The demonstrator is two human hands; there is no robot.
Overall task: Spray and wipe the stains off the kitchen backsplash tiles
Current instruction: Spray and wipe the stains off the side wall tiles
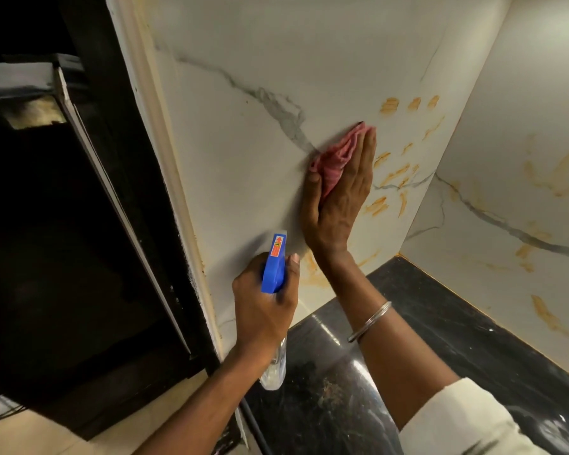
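A pink cloth (337, 156) lies flat against the white marble-look backsplash tile (243, 152). My right hand (340, 198) presses it to the wall with straight fingers. Orange-brown stains (395, 178) streak the tile just right of that hand and continue on the adjoining right wall (552, 178). My left hand (263, 303) grips a clear spray bottle (274, 366) by its blue trigger head (275, 264), nozzle pointing up at the tile below the cloth.
A black stone countertop (408, 323) runs below the tiles into the corner. A dark cabinet or appliance (79, 257) stands at the left past the wall's edge trim. Beige floor shows at the bottom left.
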